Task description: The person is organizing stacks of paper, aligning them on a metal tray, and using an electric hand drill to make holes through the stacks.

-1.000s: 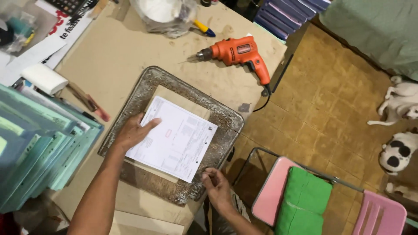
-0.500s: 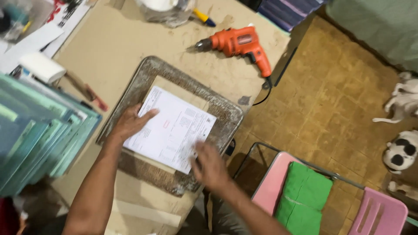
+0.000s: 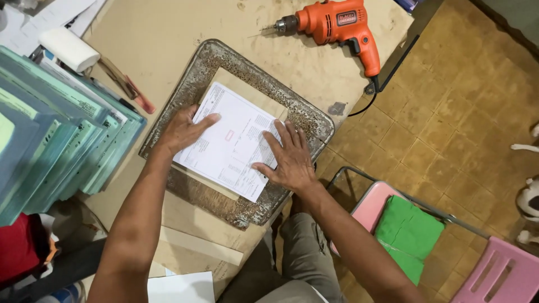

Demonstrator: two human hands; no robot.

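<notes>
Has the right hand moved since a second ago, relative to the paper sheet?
Yes. The right hand was off the near edge of the rusty tray; it has moved up and now lies flat on the paper sheet.

On the orange power drill (image 3: 342, 25) at the bench's far edge sat a small black rectangular label (image 3: 345, 18). A white cylindrical wrapped package (image 3: 68, 48) lay near the far-left corner.

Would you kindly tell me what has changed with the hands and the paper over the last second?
The right hand came up from the near table edge and now lies flat on the right side of the printed sheet. The left hand stayed pressed on the sheet's left edge. The sheet, the rusty metal frame under it and the orange drill kept their places on the table.
</notes>
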